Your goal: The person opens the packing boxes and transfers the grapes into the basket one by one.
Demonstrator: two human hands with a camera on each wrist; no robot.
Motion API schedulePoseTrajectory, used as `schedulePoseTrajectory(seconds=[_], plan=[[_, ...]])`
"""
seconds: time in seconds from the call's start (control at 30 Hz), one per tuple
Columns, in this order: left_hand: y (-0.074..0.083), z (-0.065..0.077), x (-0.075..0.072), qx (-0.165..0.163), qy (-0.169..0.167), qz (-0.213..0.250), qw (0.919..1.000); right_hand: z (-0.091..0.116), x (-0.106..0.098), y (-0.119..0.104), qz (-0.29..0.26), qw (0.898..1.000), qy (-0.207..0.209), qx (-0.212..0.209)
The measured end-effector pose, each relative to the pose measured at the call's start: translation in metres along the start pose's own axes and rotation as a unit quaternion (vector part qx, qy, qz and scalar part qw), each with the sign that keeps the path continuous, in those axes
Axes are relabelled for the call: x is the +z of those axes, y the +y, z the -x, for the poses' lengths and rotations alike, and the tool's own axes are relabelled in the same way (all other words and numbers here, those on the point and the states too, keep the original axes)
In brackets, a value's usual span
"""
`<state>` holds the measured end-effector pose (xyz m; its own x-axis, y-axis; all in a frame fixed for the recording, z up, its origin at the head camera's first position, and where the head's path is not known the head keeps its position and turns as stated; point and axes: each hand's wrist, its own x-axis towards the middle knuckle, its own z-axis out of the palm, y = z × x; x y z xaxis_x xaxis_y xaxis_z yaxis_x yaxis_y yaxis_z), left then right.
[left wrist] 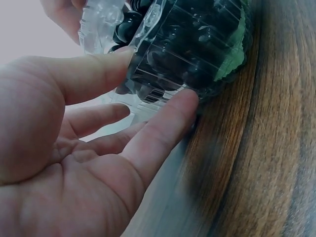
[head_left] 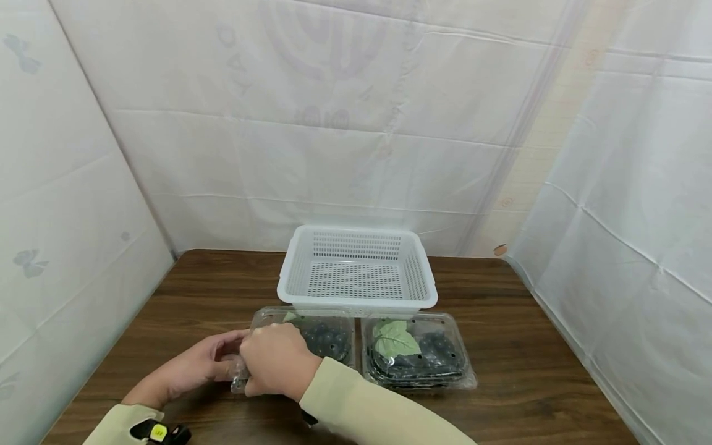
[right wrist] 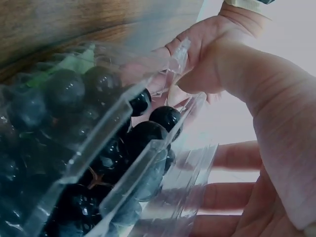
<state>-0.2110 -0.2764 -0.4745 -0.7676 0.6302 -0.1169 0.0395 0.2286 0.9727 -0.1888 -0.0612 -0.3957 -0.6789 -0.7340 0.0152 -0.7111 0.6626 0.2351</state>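
A clear plastic clamshell box of dark grapes (head_left: pixel 328 340), with a green leaf inside, lies at the front middle of the table. My left hand (head_left: pixel 203 368) grips its left end. In the left wrist view the thumb (left wrist: pixel 94 74) presses the rim, and a fingertip (left wrist: pixel 185 101) touches the ribbed wall. Reaching across, my right hand (head_left: pixel 280 358) holds the lid edge at that same end, hiding part of the box in the head view. Dark grapes (right wrist: pixel 148 136) show in a gap between the two plastic rims in the right wrist view.
A second clear box of grapes (head_left: pixel 419 355) with a green leaf stands close on the right. Behind both boxes is a white perforated basket (head_left: pixel 356 300). White sheeting (head_left: pixel 356 154) hangs at the back and sides of the brown wooden table (head_left: pixel 517 346).
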Motion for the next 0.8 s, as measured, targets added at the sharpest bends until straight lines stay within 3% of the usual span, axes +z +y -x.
schedulePoseTrajectory(seconds=[0.3,0.47,0.8], plan=[[0.004,-0.001,0.002,-0.037,0.023,0.012,0.9990,0.016,0.012,0.004,0.047,0.993,0.104,-0.015],[0.005,-0.002,0.003,-0.054,0.030,0.019,0.9979,0.027,0.017,0.008,0.063,0.993,0.101,0.000],[0.009,-0.002,0.004,-0.061,0.031,0.026,0.9973,0.044,0.025,0.019,0.011,0.994,0.108,-0.020]])
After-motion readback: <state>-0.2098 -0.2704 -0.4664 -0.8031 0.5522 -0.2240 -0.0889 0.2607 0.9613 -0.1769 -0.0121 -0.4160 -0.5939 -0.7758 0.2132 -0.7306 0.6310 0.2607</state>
